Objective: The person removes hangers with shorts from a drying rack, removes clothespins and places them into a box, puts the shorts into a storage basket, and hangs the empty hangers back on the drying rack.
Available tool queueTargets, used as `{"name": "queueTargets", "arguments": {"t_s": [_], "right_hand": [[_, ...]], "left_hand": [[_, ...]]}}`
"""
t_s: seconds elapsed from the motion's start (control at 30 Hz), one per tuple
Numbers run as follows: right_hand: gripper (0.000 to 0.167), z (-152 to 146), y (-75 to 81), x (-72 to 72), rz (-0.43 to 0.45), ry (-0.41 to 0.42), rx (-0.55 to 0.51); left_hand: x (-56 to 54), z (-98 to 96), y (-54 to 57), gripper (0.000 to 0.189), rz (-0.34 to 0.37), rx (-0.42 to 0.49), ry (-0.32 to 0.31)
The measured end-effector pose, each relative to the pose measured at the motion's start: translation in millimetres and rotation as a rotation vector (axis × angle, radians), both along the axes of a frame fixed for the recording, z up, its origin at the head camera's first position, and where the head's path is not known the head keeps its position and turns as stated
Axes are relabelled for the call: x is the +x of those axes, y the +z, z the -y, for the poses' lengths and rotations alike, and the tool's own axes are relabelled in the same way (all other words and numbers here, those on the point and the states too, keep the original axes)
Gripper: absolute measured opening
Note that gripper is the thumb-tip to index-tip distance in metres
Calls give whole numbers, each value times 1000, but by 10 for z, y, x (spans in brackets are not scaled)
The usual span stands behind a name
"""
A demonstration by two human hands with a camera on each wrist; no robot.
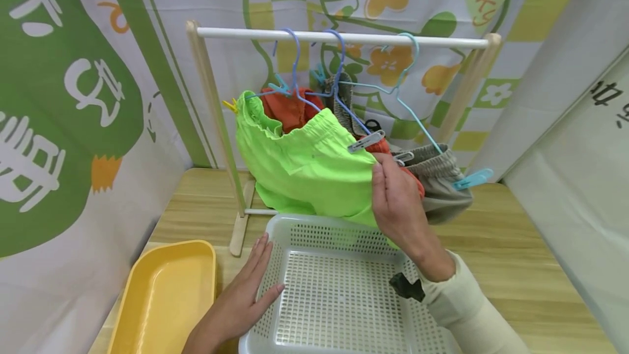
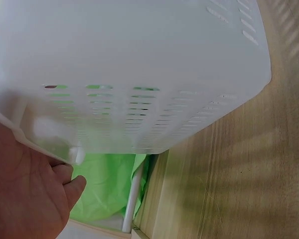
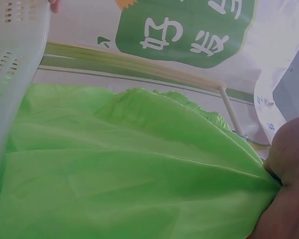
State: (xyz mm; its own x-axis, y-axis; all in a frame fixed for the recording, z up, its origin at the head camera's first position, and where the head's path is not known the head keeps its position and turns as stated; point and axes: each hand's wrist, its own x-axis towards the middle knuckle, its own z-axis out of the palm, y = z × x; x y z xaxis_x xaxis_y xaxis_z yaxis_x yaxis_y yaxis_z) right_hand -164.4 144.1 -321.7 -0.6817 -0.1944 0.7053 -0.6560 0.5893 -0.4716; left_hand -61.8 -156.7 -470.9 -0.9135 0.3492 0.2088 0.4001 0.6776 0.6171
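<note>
Bright green shorts (image 1: 304,163) with an elastic waist hang on a blue hanger (image 1: 296,64), with a yellow clip (image 1: 229,106) at the left and a grey clothespin (image 1: 366,141) at the right of the waistband. My right hand (image 1: 403,206) pinches the right edge of the shorts, and the cloth draws into folds toward its fingers in the right wrist view. My left hand (image 1: 241,294) rests on the left rim of a white perforated basket (image 1: 339,299), its fingers fairly straight along the outside and the thumb over the rim.
A wooden rack with a white rail (image 1: 245,33) stands behind the basket. Red shorts (image 1: 290,108) and grey shorts (image 1: 442,179), held by a light-blue clothespin (image 1: 473,179), hang behind. At the left is a yellow tray (image 1: 172,299). Printed curtains surround the wooden table (image 1: 521,266).
</note>
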Motion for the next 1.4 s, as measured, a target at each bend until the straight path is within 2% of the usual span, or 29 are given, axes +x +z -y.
{"name": "queueTargets", "arguments": {"t_s": [0.17,0.3,0.5,0.67,0.97,1.13,1.3,1.4], "right_hand": [[25,-1,36,-16,-54,-20,-6],[24,8,66,-16,-55,-18,-20],[25,12,97,-15,-72,-34,-40],[25,-1,144,-12,-89,-50,-63],[25,-87,233,66,-85,-69,-100],[23,-163,232,157,-104,-89,-115],[21,-263,223,240,-150,-80,-140],[20,-353,231,274,-160,-35,-150]], "left_hand": [[-17,-6,20,79,11,8,-4],[0,-8,22,81,37,22,-2],[34,-6,-4,80,17,42,-4],[30,-6,-16,81,28,47,-8],[3,-1,-18,84,46,72,-16],[-4,-5,-3,84,61,85,-11],[21,-4,25,84,89,116,2],[28,-8,24,86,115,133,10]]}}
